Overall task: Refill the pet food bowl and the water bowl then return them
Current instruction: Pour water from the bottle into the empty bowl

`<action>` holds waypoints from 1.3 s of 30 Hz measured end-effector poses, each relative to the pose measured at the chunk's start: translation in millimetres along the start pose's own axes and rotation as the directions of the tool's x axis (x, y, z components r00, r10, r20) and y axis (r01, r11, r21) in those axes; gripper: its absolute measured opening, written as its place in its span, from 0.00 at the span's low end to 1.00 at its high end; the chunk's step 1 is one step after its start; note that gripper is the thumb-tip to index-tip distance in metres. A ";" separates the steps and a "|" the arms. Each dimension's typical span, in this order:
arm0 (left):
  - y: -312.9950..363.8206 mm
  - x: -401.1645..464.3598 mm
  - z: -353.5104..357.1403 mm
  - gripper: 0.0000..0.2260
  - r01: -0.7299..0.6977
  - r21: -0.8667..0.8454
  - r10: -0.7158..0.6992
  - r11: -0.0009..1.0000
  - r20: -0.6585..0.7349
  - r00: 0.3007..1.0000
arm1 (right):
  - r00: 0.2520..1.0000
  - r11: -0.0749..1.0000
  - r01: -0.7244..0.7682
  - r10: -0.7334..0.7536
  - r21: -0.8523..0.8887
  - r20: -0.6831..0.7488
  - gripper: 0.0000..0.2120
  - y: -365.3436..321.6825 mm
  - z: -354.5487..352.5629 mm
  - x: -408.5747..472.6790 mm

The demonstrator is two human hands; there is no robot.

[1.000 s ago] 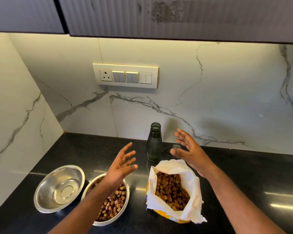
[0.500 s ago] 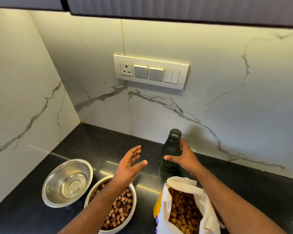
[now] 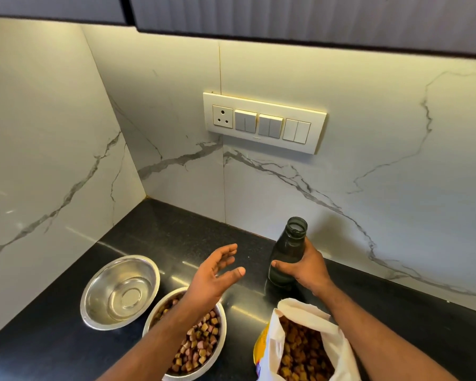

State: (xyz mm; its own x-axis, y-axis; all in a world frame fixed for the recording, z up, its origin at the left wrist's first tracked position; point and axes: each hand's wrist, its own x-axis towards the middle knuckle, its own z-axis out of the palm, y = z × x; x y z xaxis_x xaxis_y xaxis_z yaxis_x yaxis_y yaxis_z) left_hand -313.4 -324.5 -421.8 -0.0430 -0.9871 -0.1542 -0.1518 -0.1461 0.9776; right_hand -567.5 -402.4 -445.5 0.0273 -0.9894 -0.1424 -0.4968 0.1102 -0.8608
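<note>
The right hand (image 3: 304,268) wraps its fingers round the uncapped dark bottle (image 3: 287,253), upright on the black counter (image 3: 176,237). The left hand (image 3: 212,279) hovers left of the bottle, fingers spread, empty, above the kibble-filled bowl (image 3: 195,345); the empty steel bowl (image 3: 120,291) sits further left.

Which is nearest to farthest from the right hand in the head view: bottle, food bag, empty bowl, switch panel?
From the right hand:
1. Bottle: in its grip.
2. Food bag: just below it, nearer the camera.
3. Empty bowl: far left on the counter.
4. Switch panel: up on the wall.
</note>
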 end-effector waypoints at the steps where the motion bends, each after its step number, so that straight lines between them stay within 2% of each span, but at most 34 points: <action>1: 0.5 -4.5 -4.9 0.27 -0.004 -0.001 0.004 1.000 -0.013 1.000 | 1.000 1.000 0.013 -0.013 -0.008 0.010 0.34 -4.8 -0.2 -1.0; 12: 4.5 -73.4 -70.1 0.38 -0.003 -0.097 -0.012 0.995 -0.153 0.988 | 0.966 0.972 0.213 -0.194 -0.100 0.169 0.36 -92.6 -2.4 -6.6; 18: -1.4 -103.7 -109.2 0.30 0.003 -0.157 -0.038 0.988 -0.218 0.975 | 0.952 0.963 0.253 -0.232 -0.090 0.200 0.37 -133.5 25.1 -18.7; 25: -19.8 -118.4 -168.6 0.28 0.029 -0.173 -0.072 0.984 -0.250 0.965 | 0.942 0.960 0.247 -0.206 -0.133 0.265 0.41 -162.2 79.1 -28.4; 30: -41.6 -118.8 -221.3 0.25 0.048 -0.116 -0.074 0.992 -0.225 0.972 | 0.960 0.961 0.201 -0.155 -0.190 0.234 0.41 -174.4 124.6 -31.9; 34: -62.6 -116.4 -257.2 0.26 0.079 -0.005 -0.078 0.997 -0.240 0.968 | 0.976 0.948 0.164 -0.116 -0.272 0.184 0.43 -174.8 160.4 -34.8; 39: -81.5 -110.8 -286.6 0.31 0.121 0.264 -0.047 0.957 -0.271 0.962 | 0.988 0.920 0.122 -0.078 -0.372 0.131 0.42 -170.7 194.3 -40.5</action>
State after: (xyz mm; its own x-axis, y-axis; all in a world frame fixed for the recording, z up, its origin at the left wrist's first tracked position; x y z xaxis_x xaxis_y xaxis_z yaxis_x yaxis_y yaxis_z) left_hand -13.2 -222.0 -443.2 0.2331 -0.9600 -0.1549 -0.4112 -0.2416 0.8789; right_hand -315.2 -362.9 -387.7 0.1797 -0.9741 -0.1376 -0.7768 -0.0546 -0.6274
